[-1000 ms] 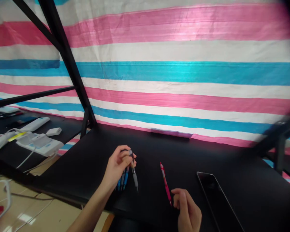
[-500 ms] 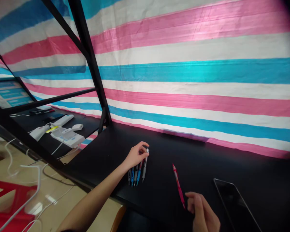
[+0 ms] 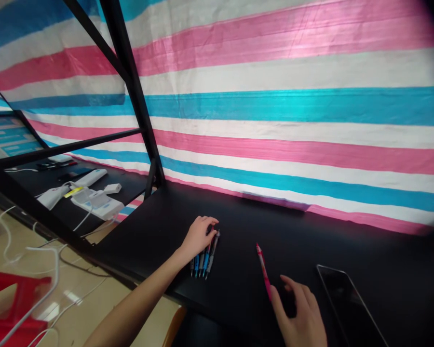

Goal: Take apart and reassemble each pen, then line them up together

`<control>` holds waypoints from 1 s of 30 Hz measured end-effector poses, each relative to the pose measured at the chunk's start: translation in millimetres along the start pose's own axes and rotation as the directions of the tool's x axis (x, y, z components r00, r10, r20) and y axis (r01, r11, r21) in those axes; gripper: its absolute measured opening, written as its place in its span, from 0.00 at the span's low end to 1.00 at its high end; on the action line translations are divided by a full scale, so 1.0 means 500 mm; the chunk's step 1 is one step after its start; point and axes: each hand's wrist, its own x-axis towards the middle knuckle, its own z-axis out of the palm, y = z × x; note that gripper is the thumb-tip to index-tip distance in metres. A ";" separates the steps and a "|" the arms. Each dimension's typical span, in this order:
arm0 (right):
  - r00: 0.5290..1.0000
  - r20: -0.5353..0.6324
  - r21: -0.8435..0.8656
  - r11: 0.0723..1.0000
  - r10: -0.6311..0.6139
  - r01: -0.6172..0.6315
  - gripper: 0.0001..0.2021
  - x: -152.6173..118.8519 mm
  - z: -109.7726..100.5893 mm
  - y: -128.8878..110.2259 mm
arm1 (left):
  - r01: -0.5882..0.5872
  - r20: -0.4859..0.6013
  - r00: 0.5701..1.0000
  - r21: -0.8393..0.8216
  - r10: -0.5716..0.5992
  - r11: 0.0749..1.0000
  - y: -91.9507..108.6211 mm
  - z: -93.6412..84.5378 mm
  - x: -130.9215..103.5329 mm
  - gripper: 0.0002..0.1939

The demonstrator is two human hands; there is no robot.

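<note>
At the near edge the right hand [image 3: 299, 315] lies flat on the matte black counter [image 3: 311, 231] with fingers spread and nothing gripped, its forefinger just beside the near tip of a slim red pen [image 3: 264, 271]. The pen lies flat with its long axis running near to far, the far end tilted slightly left. Just right of the hand rests a dark glossy phone [image 3: 349, 303], a flat rectangle angled the same way. To the left, the left hand [image 3: 198, 236] rests loosely curled, fingertips down on a row of pens [image 3: 203, 260]: blue and grey plastic barrels side by side, touching, tips pointing near. Farther left, a lower shelf [image 3: 75, 212] carries white power strips [image 3: 94, 202]. Behind stands a black metal frame [image 3: 137, 101] against a woven striped tarp [image 3: 292, 106] in pink, white and blue.
</note>
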 end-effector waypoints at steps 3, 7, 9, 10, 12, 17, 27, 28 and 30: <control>0.990 -0.031 -0.108 0.985 -0.135 0.131 0.34 0.002 0.005 -0.005 | -0.031 -0.036 0.999 -0.022 0.030 0.999 0.020 -0.003 -0.013 0.13; 0.981 -0.020 -0.157 0.969 -0.194 0.189 0.31 0.002 0.013 -0.009 | -0.039 -0.080 0.996 -0.090 0.031 0.995 0.060 0.003 -0.052 0.11; 0.986 -0.003 -0.095 0.981 -0.168 0.167 0.29 0.004 0.014 -0.006 | -0.029 -0.090 0.996 -0.137 0.017 0.990 0.076 0.016 -0.077 0.11; 0.991 0.010 -0.046 0.990 -0.135 0.135 0.28 0.005 0.013 -0.005 | -0.023 -0.092 0.996 -0.164 0.008 0.986 0.082 0.025 -0.091 0.12; 0.998 0.043 0.072 0.997 -0.036 0.033 0.26 0.009 0.007 -0.004 | 0.035 -0.076 0.995 -0.340 -0.064 0.940 0.086 0.050 -0.115 0.13; 0.976 0.146 0.390 0.897 0.164 -0.209 0.22 0.018 -0.023 -0.021 | 0.233 0.061 0.958 -0.735 -0.281 0.637 0.084 0.115 -0.154 0.25; 0.935 0.313 0.621 0.708 0.169 -0.336 0.21 0.025 -0.033 -0.043 | 0.325 0.195 0.927 -0.845 -0.320 0.425 0.120 0.139 -0.159 0.18; 0.926 0.337 0.638 0.682 0.170 -0.357 0.22 0.025 -0.029 -0.040 | 0.304 0.164 0.931 -0.843 -0.328 0.443 0.117 0.143 -0.160 0.18; 0.919 0.354 0.658 0.651 0.175 -0.377 0.24 0.024 -0.021 -0.035 | 0.274 0.112 0.934 -0.835 -0.339 0.478 0.109 0.151 -0.164 0.19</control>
